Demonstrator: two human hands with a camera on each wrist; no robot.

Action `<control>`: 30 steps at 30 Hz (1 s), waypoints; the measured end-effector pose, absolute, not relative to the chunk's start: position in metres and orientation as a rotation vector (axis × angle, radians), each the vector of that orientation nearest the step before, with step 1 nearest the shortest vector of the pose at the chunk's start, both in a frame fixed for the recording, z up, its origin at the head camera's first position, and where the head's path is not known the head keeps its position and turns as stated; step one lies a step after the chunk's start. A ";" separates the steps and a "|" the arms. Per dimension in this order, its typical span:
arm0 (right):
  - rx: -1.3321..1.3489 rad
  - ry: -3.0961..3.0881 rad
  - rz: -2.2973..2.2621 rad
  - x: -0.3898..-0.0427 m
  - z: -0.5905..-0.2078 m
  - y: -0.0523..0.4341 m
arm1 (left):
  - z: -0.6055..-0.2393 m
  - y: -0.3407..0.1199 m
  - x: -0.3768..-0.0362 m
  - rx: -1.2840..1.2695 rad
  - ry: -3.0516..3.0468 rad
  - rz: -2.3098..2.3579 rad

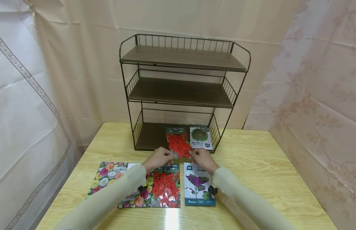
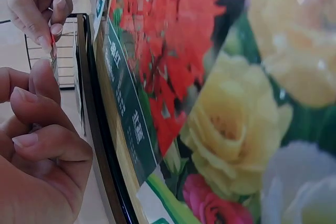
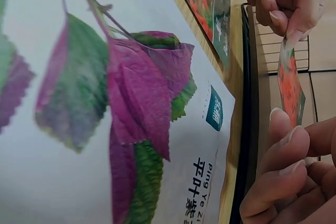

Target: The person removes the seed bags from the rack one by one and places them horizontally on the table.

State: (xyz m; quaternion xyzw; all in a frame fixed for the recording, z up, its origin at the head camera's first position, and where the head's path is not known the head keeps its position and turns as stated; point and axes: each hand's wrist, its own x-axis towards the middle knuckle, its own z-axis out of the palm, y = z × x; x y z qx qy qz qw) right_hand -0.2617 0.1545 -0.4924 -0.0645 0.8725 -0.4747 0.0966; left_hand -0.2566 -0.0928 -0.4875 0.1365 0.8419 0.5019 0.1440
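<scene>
We pinch the red-flower seed packet (image 1: 178, 144) by its lower corners, left hand (image 1: 158, 158) and right hand (image 1: 201, 158) each clamped on it, at the rack's bottom shelf (image 1: 151, 135), just at nine o'clock of the sunflower packet (image 1: 200, 136). To do it well, we judge, keep the packet level and slide it in flat beside that neighbour without overlapping it.
</scene>
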 end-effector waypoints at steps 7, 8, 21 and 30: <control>-0.210 2.581 -1.394 -0.252 -0.490 0.162 | -0.485 -0.088 -0.248 0.420 2.408 1.440; -0.218 2.586 -1.390 -0.251 -0.490 0.164 | -0.484 -0.087 -0.247 0.423 2.408 1.432; -0.165 2.594 -1.366 -0.236 -0.491 0.185 | -0.478 -0.067 -0.234 0.547 2.353 1.406; -0.171 2.590 -1.360 -0.231 -0.496 0.192 | -0.480 -0.058 -0.226 0.601 2.395 1.381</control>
